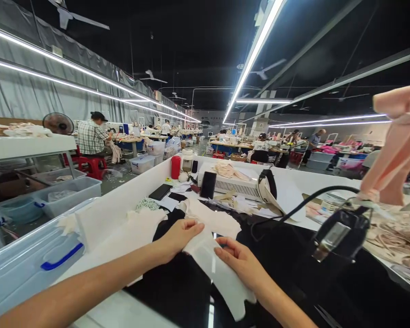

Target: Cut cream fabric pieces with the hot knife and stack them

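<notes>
Left hand point(179, 237) pinches white fabric strip point(225, 284) at its 10 o'clock edge. Right hand point(241, 264) steadies 3 o'clock, pinched or flat unclear. Keeps it smooth on black tabletop point(177, 284).

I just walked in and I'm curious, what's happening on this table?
A person is handling a white fabric piece on the black table. The left hand pinches its top edge and the right hand rests on it. More white pieces lie beside it. Other people sit at tables farther back.
</notes>
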### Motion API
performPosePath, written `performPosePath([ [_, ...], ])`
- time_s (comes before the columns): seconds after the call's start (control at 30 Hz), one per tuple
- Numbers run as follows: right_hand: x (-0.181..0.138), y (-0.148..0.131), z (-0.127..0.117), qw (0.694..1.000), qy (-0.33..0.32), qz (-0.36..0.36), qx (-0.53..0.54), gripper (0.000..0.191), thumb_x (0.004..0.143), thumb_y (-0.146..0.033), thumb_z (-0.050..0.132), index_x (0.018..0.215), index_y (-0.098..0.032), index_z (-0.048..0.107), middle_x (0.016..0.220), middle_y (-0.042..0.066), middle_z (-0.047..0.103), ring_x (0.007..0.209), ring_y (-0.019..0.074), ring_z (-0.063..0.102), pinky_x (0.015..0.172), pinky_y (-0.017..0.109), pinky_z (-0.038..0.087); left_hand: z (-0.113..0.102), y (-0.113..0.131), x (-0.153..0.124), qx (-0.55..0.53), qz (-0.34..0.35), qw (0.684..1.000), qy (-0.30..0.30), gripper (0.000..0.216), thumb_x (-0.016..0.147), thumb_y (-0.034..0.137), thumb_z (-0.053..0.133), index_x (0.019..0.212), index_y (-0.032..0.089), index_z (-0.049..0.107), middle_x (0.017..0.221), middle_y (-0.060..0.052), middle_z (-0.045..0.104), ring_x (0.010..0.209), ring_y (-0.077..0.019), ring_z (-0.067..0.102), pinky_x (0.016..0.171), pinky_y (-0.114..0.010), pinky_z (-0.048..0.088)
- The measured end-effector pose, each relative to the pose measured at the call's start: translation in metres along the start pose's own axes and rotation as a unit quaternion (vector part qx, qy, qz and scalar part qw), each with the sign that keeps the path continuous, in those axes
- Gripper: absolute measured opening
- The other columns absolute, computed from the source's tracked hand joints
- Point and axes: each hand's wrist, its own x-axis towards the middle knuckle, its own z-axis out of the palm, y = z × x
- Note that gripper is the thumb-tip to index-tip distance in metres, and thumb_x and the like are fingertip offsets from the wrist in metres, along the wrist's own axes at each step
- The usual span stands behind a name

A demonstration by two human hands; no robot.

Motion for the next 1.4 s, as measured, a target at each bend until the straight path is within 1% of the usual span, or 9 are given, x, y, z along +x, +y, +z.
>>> performPosePath([
  [0.17,0.039,0.011,-0.037,0.996,0.084,0.033,0.000,0.056,0.078,-0.065,0.083,0.109,-0.019,0.074,0.070,-0.002,0.070,0.058,0.0150,0.061,0.054,0.024,0.044,-0.020,0.026,0.061,0.060,0.011,0.997,0.044,0.050,0.088,0.065,0.080,0.088,0.017,0.068,0.067,0.003,0.059,0.060,-0.0137,0.055,0.052,-0.023,0.043],
  [0.3,0.076,0.018,-0.059,0.985,0.167,0.041,-0.016,0.047,0.093,-0.054,0.075,0.122,-0.018,0.069,0.084,0.000,0.072,0.064,0.0149,0.063,0.054,0.025,0.046,-0.029,0.038,0.102,0.118,0.003,0.990,0.080,0.033,0.105,0.046,0.069,0.114,0.015,0.070,0.103,-0.005,0.071,0.087,-0.0185,0.069,0.075,-0.032,0.061],
  [0.4,0.103,0.029,-0.069,0.976,0.206,0.053,-0.039,0.039,0.102,-0.046,0.069,0.128,-0.017,0.066,0.106,0.005,0.073,0.082,0.0166,0.070,0.069,0.031,0.060,-0.033,0.031,0.122,0.155,-0.019,0.984,0.088,0.036,0.107,0.040,0.068,0.132,0.016,0.066,0.130,-0.010,0.068,0.109,-0.0248,0.071,0.093,-0.044,0.063],
  [0.57,0.130,0.055,-0.076,0.966,0.222,0.054,-0.125,0.040,0.103,-0.041,0.070,0.135,-0.019,0.065,0.133,0.010,0.069,0.111,0.0247,0.072,0.093,0.046,0.064,-0.041,0.000,0.135,0.208,-0.069,0.973,0.080,0.038,0.106,0.040,0.069,0.136,0.016,0.064,0.135,-0.011,0.066,0.116,-0.0271,0.069,0.098,-0.048,0.062],
  [0.73,0.129,0.065,-0.077,0.946,0.203,-0.002,-0.253,0.034,0.101,-0.039,0.073,0.127,-0.018,0.069,0.130,0.009,0.071,0.114,0.0254,0.071,0.099,0.049,0.060,-0.045,-0.017,0.131,0.232,-0.104,0.966,0.050,0.038,0.106,0.039,0.069,0.136,0.017,0.064,0.135,-0.011,0.066,0.115,-0.0265,0.069,0.097,-0.047,0.062],
  [0.9,0.112,0.054,-0.068,0.924,0.195,-0.102,-0.313,0.028,0.088,-0.036,0.066,0.108,-0.019,0.076,0.124,0.015,0.073,0.129,0.0392,0.061,0.119,0.062,0.040,-0.064,0.001,0.120,0.270,-0.104,0.957,0.029,0.038,0.106,0.039,0.069,0.137,0.017,0.064,0.135,-0.012,0.066,0.114,-0.0260,0.070,0.096,-0.047,0.062],
  [1.03,0.090,0.046,-0.052,0.926,0.165,-0.145,-0.306,0.038,0.086,-0.049,0.057,0.105,-0.023,0.076,0.122,0.015,0.073,0.114,0.0382,0.067,0.104,0.060,0.050,-0.111,0.026,0.093,0.352,-0.121,0.927,0.037,0.038,0.106,0.039,0.069,0.136,0.017,0.064,0.135,-0.011,0.066,0.114,-0.0260,0.070,0.097,-0.047,0.062],
  [1.17,0.065,0.043,-0.030,0.936,0.120,-0.164,-0.287,0.036,0.090,-0.053,0.056,0.104,-0.027,0.077,0.120,0.011,0.073,0.106,0.0318,0.070,0.089,0.048,0.058,-0.156,0.036,0.052,0.461,-0.169,0.869,0.067,0.039,0.106,0.039,0.069,0.137,0.017,0.064,0.136,-0.012,0.066,0.116,-0.0269,0.069,0.098,-0.048,0.062],
  [1.4,0.030,0.038,0.004,0.952,0.026,-0.180,-0.248,0.031,0.092,-0.049,0.057,0.098,-0.027,0.078,0.116,0.011,0.075,0.091,0.0248,0.073,0.078,0.036,0.061,-0.166,0.005,0.010,0.540,-0.185,0.816,0.092,0.038,0.106,0.039,0.069,0.136,0.017,0.064,0.136,-0.012,0.066,0.116,-0.0269,0.069,0.098,-0.048,0.062],
])
